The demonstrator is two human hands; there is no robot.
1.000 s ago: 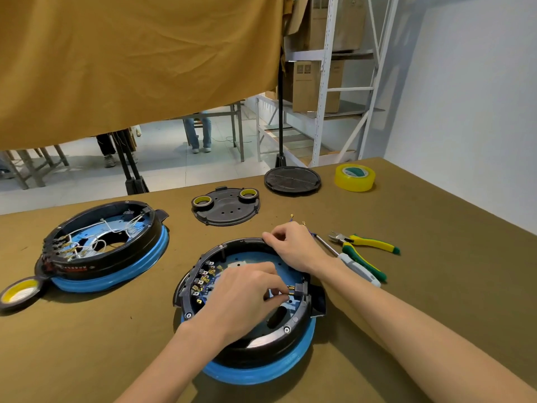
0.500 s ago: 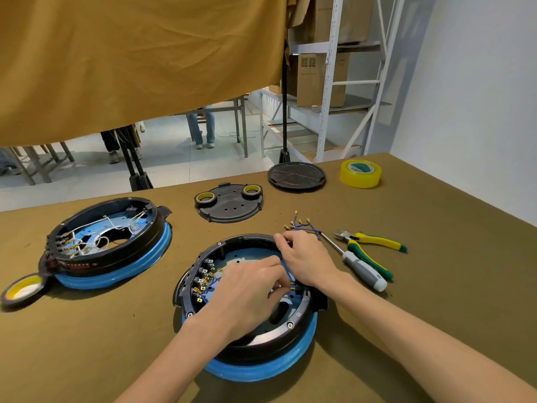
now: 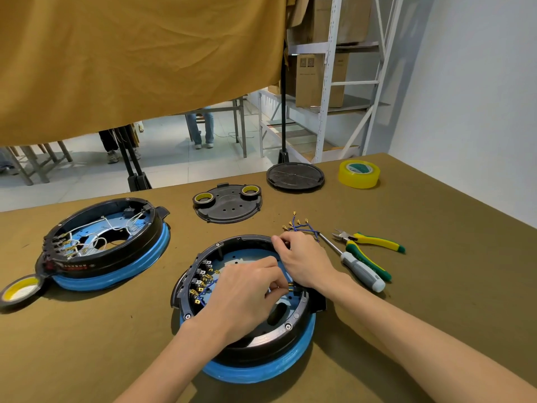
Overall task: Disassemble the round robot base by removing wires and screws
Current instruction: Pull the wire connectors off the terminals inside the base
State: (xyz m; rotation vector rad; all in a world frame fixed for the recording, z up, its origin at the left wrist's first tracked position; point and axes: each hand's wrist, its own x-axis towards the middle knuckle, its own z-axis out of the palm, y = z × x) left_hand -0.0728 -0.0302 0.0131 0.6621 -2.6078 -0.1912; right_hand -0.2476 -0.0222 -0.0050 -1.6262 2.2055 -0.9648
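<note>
Round robot base (image 3: 247, 362), black plastic ring over blue rubber rim, near desk (image 3: 436, 257) front edge. Left hand (image 3: 247, 295) pinches brass terminal (image 3: 290, 284); right hand (image 3: 305, 263), fingers curled, grips the ring's far wall.

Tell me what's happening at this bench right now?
A person is working inside the near round base. The left hand pinches a brass terminal at its right inner wall, while the right hand steadies the far rim. Loose blue wires, a screwdriver and cutters lie alongside.
</note>
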